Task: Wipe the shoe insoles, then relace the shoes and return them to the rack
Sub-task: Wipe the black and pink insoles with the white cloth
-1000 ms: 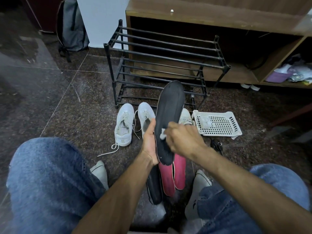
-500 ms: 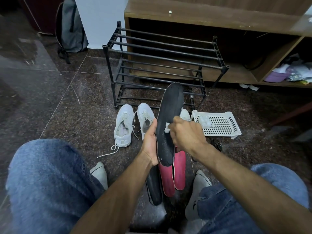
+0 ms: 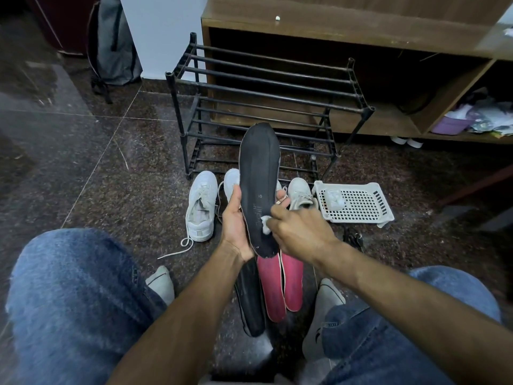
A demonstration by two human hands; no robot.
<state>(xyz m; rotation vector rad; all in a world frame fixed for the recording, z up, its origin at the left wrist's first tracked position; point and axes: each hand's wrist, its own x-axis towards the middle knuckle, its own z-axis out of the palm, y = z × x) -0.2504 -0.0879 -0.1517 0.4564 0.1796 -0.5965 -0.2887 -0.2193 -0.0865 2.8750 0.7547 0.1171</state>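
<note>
Since the earlier frames your right hand [image 3: 298, 232] has slid the wad [image 3: 266, 228] down the insole [image 3: 258, 187], from about mid-length to near the heel end, and the insole itself has barely shifted.

Your left hand [image 3: 236, 226] grips the insole by its lower left edge, thumb on the face and fingertips [image 3: 281, 196] curling round the far edge. Your right hand pinches the white wad against the dark face, just below the printed logo. What the wad is made of I cannot say for sure; it looks like tissue or cotton.

The insole stands nearly upright in front of the rack [image 3: 266, 107], long axis running away from you, toe end up toward the rack and heel end down at your palms. Most of the unwiped length, I judge, lies above your right hand, so the next stroke should run up along that axis toward the toe while the left hand keeps the heel steady.

Below the insole, toward you from the rack, a second black insole [image 3: 249, 304] and two red insoles [image 3: 280, 287] lie on the floor. White shoes [image 3: 201, 207] sit at the rack's foot, one lace trailing loose; relacing is not yet begun.
</note>
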